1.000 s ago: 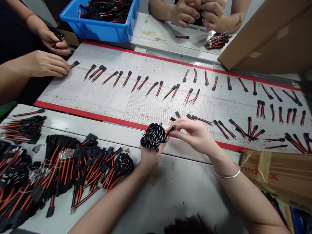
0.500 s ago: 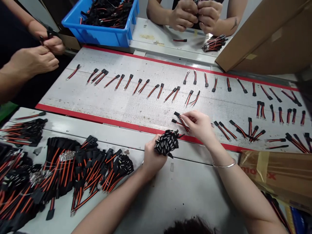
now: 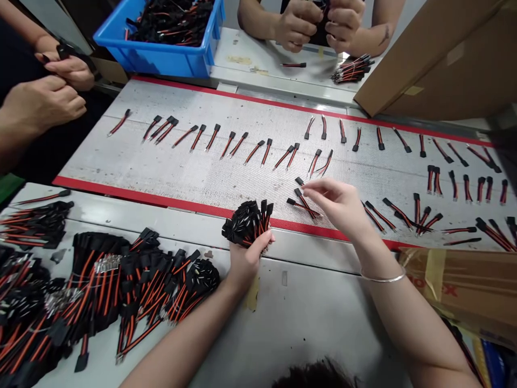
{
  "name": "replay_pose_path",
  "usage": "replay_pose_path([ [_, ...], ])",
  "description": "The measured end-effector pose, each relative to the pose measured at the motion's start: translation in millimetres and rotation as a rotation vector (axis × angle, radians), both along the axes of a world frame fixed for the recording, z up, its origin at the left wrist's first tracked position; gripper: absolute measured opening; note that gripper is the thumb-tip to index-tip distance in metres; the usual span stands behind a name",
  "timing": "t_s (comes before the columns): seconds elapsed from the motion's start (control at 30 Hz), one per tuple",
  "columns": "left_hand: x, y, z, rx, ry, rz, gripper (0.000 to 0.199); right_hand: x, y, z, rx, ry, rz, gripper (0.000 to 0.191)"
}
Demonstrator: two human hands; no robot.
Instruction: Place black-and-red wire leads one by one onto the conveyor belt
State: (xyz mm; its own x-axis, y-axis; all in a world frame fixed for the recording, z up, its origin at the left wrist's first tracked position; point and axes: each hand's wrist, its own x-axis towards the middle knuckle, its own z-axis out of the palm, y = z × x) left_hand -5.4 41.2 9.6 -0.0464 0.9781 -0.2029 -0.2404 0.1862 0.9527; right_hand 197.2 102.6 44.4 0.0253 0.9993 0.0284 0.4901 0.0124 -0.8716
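My left hand (image 3: 245, 265) is wrapped round a thick bundle of short red-and-black cables (image 3: 248, 221), their black connector ends pointing up over the near belt edge. Over the belt, my right hand (image 3: 337, 205) has thumb and forefinger pinched at a single cable (image 3: 299, 181); its black connector shows beyond the fingertips, the rest is hidden by the hand. Just below those fingers, two more cables (image 3: 301, 205) lie crossed on the belt.
Rows of similar cables lie across the grey mesh belt (image 3: 202, 183). Bundled cables (image 3: 97, 280) cover the left table. A blue bin (image 3: 161, 60) stands at the far side, cardboard boxes (image 3: 436, 59) at right. Two co-workers' hands (image 3: 48, 99) are at left and far side.
My left hand has moved left and tilted the bundle. A third connector now shows at my right fingertips, above the two crossed cables.
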Motion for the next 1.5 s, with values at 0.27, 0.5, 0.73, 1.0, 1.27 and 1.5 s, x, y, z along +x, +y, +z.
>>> replay_pose_path([
  [0.27,2,-2,5.0,0.106,0.139,-0.001,0.011,-32,-23,17.2,0.023,0.285,0.495,0.014],
  [0.5,-1,-3,-5.5,0.079,0.161,-0.003,0.012,-35,-28,18.4,0.313,0.099,0.507,0.015],
  [0.73,0,-5,-13.7,-0.034,0.097,0.010,0.033,-36,-29,17.2,0.539,-0.053,0.560,0.020],
  [1.0,1,-6,-17.2,-0.039,0.078,-0.001,0.036,-36,-30,17.8,0.569,-0.045,0.579,0.025],
  [1.27,3,-3,-0.1,0.053,0.092,-0.045,0.020,-31,-29,27.1,0.281,0.185,0.527,0.017],
  [1.5,2,-2,9.4,0.111,0.109,-0.091,0.011,-35,-29,30.7,0.172,0.185,0.450,0.010],
])
